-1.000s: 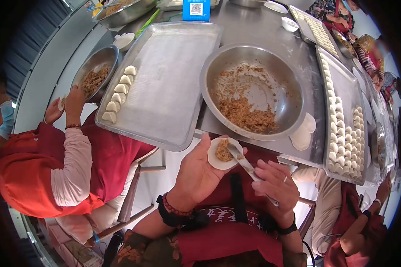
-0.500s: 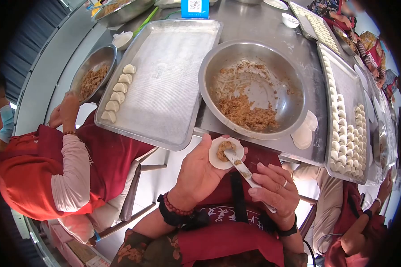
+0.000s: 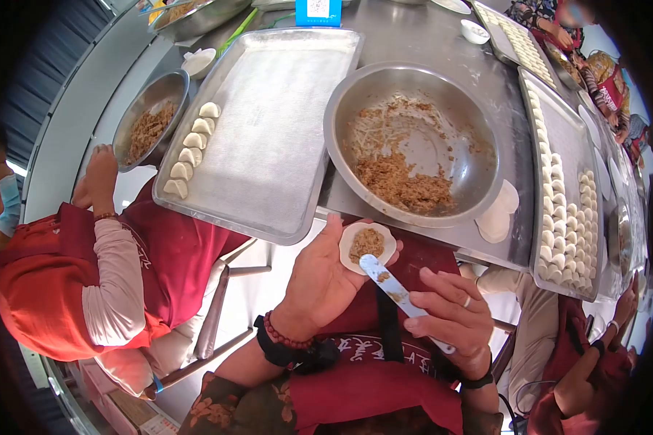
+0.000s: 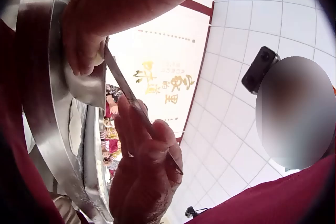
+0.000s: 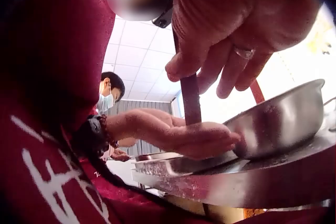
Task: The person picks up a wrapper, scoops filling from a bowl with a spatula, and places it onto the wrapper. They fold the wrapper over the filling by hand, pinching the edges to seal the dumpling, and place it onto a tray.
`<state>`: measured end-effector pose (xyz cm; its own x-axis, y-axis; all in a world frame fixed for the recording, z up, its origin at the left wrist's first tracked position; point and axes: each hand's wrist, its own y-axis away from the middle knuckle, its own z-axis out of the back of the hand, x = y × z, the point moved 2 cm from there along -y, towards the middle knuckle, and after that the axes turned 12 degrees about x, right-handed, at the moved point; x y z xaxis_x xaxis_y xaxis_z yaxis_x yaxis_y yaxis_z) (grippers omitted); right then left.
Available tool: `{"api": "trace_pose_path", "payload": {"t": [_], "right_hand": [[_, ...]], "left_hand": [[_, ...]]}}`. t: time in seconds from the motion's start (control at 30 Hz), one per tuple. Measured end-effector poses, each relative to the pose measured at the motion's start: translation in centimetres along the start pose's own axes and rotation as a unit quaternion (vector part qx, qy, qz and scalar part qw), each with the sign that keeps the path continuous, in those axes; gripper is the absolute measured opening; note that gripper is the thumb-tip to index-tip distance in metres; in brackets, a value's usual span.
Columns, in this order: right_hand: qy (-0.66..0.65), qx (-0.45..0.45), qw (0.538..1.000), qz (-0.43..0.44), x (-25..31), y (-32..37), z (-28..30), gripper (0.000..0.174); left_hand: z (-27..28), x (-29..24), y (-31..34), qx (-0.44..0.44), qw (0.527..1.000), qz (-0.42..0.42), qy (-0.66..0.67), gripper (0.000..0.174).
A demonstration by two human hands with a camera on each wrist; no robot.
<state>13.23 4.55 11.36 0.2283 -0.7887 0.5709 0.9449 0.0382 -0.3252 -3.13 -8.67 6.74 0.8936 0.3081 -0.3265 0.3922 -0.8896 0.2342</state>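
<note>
My left hand (image 3: 318, 279) is palm up in the head view, a round dumpling wrapper (image 3: 345, 251) lying across its fingers. Brown minced filling (image 3: 367, 244) is spread on the middle of the wrapper. My right hand (image 3: 453, 312) grips a flat metal spatula (image 3: 395, 291) between thumb and fingers. The spatula's blade end overlaps the wrapper's near edge, with bits of filling on it. In the right wrist view the spatula (image 5: 190, 98) points down toward the flat left hand (image 5: 197, 139). The left wrist view shows the spatula (image 4: 126, 85) edge-on.
A large steel bowl (image 3: 486, 123) of filling stands just beyond my hands. Left of it, a metal tray (image 3: 283, 101) carries a row of folded dumplings (image 3: 189, 156). Spare wrappers (image 3: 497, 214) lie right of the bowl, near another dumpling tray (image 3: 569, 134). A person (image 3: 72, 283) sits at left.
The spatula has drawn back from the wrapper's middle toward its near edge, and its blade has turned flatter to view. The filling is spread wider, and the left hand stays nearly in place.
</note>
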Motion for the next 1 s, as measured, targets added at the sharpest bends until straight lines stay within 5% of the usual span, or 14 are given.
{"api": "trace_pose_path", "payload": {"t": [0.3,0.43,0.73,1.0], "right_hand": [[-0.061,-0.216,0.966,-0.125,-2.0,-1.9,1.6,0.013],[0.083,-0.165,0.971,-0.152,-3.6,-4.2,1.7,0.018],[0.137,-0.108,0.975,-0.135,-5.6,-5.1,0.4,0.024],[0.105,-0.206,0.947,-0.223,-3.7,-0.7,-0.4,0.032]], "left_hand": [[-0.2,-0.1,-0.1,0.01,1.0,0.002,-0.009,0.066],[-0.6,0.3,-0.2,0.022,1.0,0.012,-0.014,0.064],[-1.2,0.8,-0.3,0.05,0.998,0.03,-0.019,0.065],[-1.6,1.1,0.1,0.061,0.996,0.068,-0.002,0.069]]}}
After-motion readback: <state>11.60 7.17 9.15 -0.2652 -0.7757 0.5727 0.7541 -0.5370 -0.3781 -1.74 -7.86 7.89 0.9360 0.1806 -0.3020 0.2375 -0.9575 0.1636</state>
